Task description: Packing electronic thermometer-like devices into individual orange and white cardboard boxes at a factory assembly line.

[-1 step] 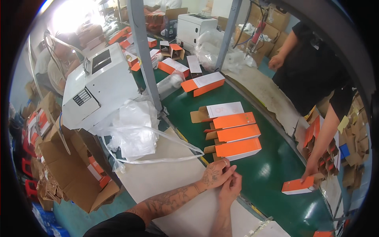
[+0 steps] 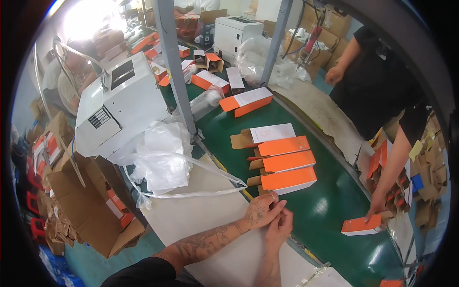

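My left hand (image 2: 259,211) and my right hand (image 2: 279,228) meet at the near edge of the green conveyor belt (image 2: 334,215). Both have curled fingers, pressed together at the tips; anything between them is hidden or too small to name. Just beyond my left hand lies an orange and white carton (image 2: 289,180) with its brown end flap open to the left. Two more orange cartons (image 2: 289,161) and a white-topped carton (image 2: 273,132) lie behind it in a row. At the right, a co-worker's hand (image 2: 376,210) grips another orange carton (image 2: 361,226) on the belt.
Clear plastic bags (image 2: 165,160) lie left of the belt, beside a white machine (image 2: 122,103). A grey post (image 2: 173,62) rises at the belt's edge. Further cartons (image 2: 246,100) lie up the belt. An open cardboard box (image 2: 91,205) stands at lower left.
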A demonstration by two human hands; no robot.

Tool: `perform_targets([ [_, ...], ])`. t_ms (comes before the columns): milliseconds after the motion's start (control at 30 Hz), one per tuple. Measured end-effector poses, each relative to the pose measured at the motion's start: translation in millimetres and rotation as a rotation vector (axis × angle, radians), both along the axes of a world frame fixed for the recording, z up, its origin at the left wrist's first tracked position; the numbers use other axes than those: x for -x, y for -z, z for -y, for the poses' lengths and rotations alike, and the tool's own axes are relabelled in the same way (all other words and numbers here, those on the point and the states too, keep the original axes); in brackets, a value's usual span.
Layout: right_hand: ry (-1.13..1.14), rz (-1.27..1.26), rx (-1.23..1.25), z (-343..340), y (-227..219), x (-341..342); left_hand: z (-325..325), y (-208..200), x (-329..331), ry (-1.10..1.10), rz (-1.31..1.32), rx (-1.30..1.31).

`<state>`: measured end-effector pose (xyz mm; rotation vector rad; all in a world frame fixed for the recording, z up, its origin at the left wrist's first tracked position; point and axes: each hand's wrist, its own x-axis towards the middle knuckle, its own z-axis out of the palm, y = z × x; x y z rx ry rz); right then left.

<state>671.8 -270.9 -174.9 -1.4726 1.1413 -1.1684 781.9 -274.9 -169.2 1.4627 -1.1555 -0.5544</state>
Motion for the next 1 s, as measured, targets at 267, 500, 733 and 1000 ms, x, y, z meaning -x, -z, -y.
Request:
perform_targets([
  [267, -0.006, 0.023, 0.021, -1, 2, -1, 0, 4, -2, 0.002, 0.002, 0.002],
  [500, -0.019, 0.014, -0.015, -5, -3, -2, -5, 3, -1, -0.028, -0.031, 0.08],
  [733, -0.005, 0.061, -0.073, -2, 11, -1, -6, 11, 1, -0.037, 0.004, 0.175],
  [1000, -0.023, 0.053, -0.019, -3, 5, 0, -10, -2, 1, -0.104, -0.123, 0.129],
])
